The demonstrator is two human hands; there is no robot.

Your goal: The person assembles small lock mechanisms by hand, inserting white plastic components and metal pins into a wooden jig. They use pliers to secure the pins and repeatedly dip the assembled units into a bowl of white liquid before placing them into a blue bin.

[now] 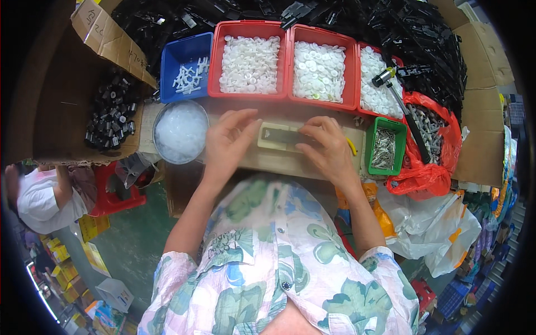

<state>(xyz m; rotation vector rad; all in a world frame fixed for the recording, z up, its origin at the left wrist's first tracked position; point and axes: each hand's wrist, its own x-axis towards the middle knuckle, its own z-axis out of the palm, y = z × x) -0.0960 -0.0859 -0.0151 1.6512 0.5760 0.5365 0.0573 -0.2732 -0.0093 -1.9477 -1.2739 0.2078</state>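
A cream rectangular block point(270, 144) lies on the work surface between my hands, with a dark grey flat strip point(282, 135) along its top. My right hand point(329, 149) is at the block's right end, thumb and fingertips closed around the end of the strip and hiding it. Just left of the block, my left hand point(228, 144) is raised, its thumb and forefinger tips drawn close together. Anything between those tips is too small to make out. To the left of that hand stands a round metal bowl point(181, 133) of whitish translucent material.
Red bins point(249, 92) of white plastic parts and a blue bin point(167, 67) line the back. A green tray point(373, 151) holds metal pins. A hammer point(410, 114) lies across a red bag point(430, 181) of parts. Cardboard boxes point(56, 128) and black parts point(413, 39) surround these.
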